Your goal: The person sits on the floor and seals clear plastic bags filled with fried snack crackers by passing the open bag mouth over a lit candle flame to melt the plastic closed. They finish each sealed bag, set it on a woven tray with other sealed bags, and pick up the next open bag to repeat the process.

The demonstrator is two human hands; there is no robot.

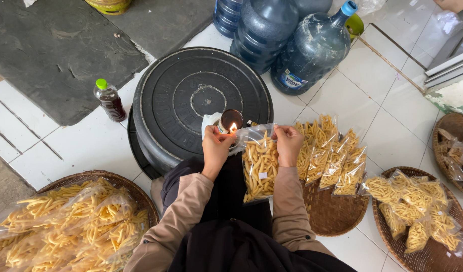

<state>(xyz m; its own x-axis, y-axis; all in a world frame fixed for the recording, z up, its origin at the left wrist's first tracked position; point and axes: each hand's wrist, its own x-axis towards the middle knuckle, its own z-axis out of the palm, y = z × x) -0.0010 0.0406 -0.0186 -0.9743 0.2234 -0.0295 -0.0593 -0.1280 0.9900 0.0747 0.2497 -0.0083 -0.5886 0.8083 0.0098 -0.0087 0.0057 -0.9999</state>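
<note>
My left hand (pixel 216 147) and right hand (pixel 289 143) each pinch an upper corner of a clear plastic bag of yellow stick snacks (pixel 260 170), holding its open top stretched between them, the bag hanging over my dark lap. I see the bag's top edge beside a small flame (pixel 234 128) burning on a round candle tin (pixel 231 120), which stands on an upturned black plastic tub (pixel 203 100) just ahead of my hands. To my right, filled snack packets (pixel 333 157) lean in a row on a shallow woven tray (pixel 334 214); further right, a second woven tray (pixel 428 257) carries more filled bags (pixel 417 211), and a third basket (pixel 455 128) shows at the frame edge. At my left, a woven tray (pixel 98 177) holds a large clear sack of loose stick snacks (pixel 65 226). A small bottle with a green cap (pixel 109 100) stands on the white tiled floor (pixel 392 136) left of the tub, and blue water jugs (pixel 292 35) cluster beyond it.
</note>
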